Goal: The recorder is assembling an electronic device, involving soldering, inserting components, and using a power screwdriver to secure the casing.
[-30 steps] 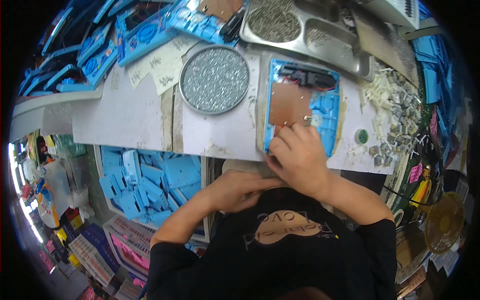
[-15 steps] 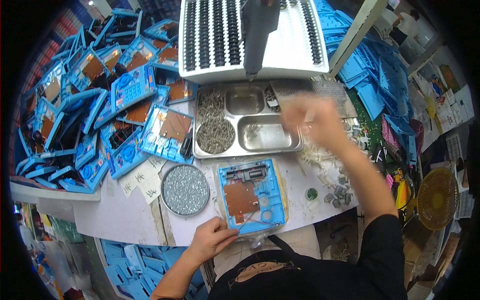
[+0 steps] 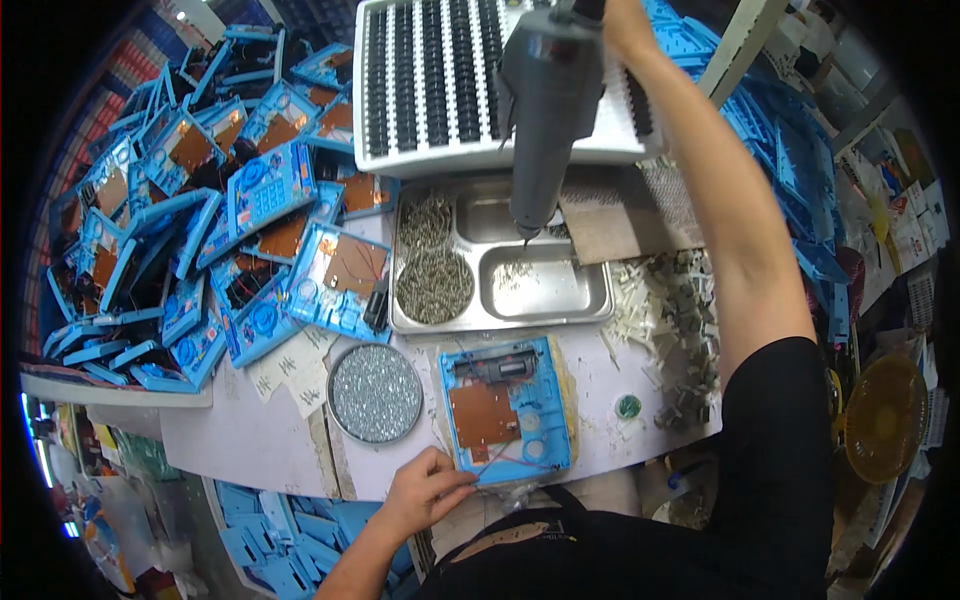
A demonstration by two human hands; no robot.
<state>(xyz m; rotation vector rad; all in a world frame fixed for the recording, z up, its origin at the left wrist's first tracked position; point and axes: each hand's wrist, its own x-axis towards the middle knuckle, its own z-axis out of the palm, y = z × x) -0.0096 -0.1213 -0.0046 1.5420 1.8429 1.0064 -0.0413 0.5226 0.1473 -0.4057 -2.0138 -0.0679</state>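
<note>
In front of me on the table lies an open blue plastic housing (image 3: 543, 400), with a brown circuit board (image 3: 482, 415), thin wires and a black part at its upper end. My left hand (image 3: 430, 490) pinches its lower left corner, thumb and fingers closed on the edge. My right arm stretches far forward, and my right hand (image 3: 628, 35) is at the top edge of the view, beside the upper end of a hanging dark electric screwdriver (image 3: 550, 110). Its fingers are hidden there. The screwdriver's tip hangs above a metal tray (image 3: 604, 312) of screws.
A heap of similar blue housings (image 3: 270, 190) fills the left. Behind the metal tray stands a white foam tray (image 3: 520, 157) with rows of black parts. A round dish of small silvery pieces (image 3: 375, 393) sits left of the housing. Loose white pieces (image 3: 650, 310) lie on the right.
My right hand has moved from above the metal tray forward to the top edge. The screwdriver has swung right and looks larger and lower. My left hand keeps its place on the housing.
</note>
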